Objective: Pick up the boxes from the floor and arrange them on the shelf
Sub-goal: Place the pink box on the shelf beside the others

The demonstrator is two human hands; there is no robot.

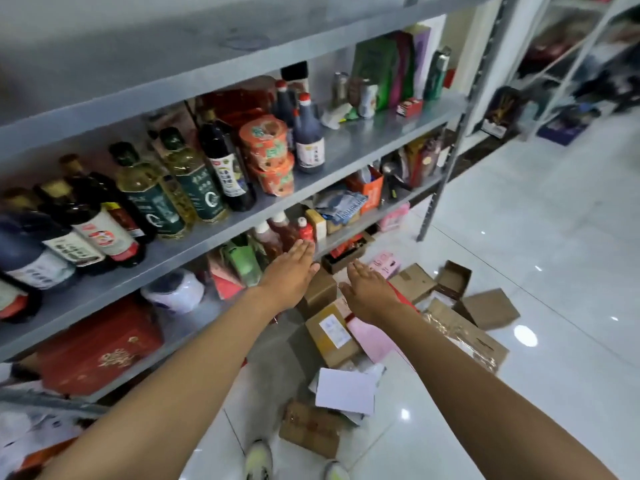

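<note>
Head cam: left hand point(291, 271) & right hand point(370, 289), both flat-fingered, holding nothing, reach over cardboard boxes point(332, 332) strewn on floor point(519, 209) beside shelf point(346, 143) (prob light, stiff, crushable), so grip opposite sides.

Flat hands point(292, 271) above floor boxes point(332, 332)

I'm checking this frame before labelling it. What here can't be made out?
Head view only:
- Bottle labels: print too blurred to read.
- Label on the cardboard box: too small to read.
- Floor boxes behind the left hand and right hand: partly covered by them.
- Red box on the low shelf: partly hidden by the shelf edge.
- Far rack: blurred.
</note>
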